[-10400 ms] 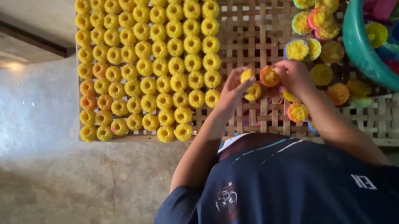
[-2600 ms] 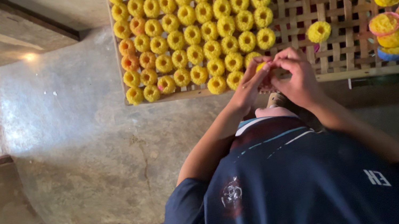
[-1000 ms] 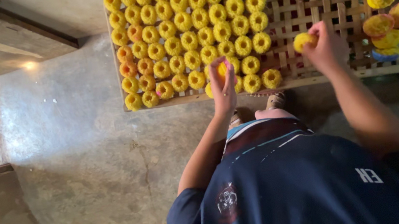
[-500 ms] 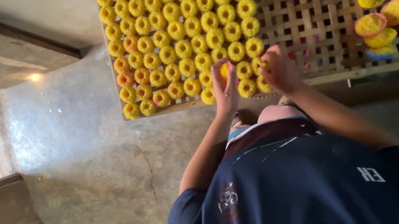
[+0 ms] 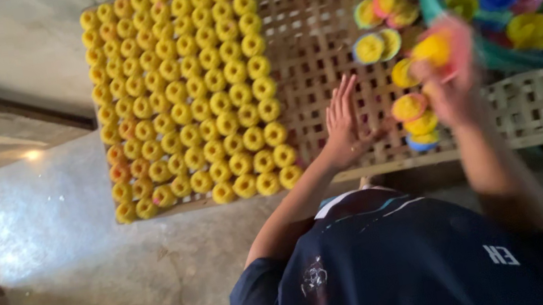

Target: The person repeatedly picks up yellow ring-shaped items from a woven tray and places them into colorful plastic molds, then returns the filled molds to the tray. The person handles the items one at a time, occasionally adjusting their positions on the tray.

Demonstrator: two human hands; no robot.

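While our left hand [image 5: 344, 125] rests flat with fingers spread loose on the lattice table [image 5: 312, 43], our blurry right hand [image 5: 450, 75] at center right has its fingers clamped on a yellow mold [image 5: 432, 48], right by the green tub [image 5: 482, 47]. Yellow cakes [image 5: 184, 93] fill the left.

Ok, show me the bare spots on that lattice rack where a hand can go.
Bare lattice rack lies between the yellow pieces and the coloured moulds; the left hand is there. Right of the right hand, below the green tub, is bare too. The rows and mould cluster are crowded.
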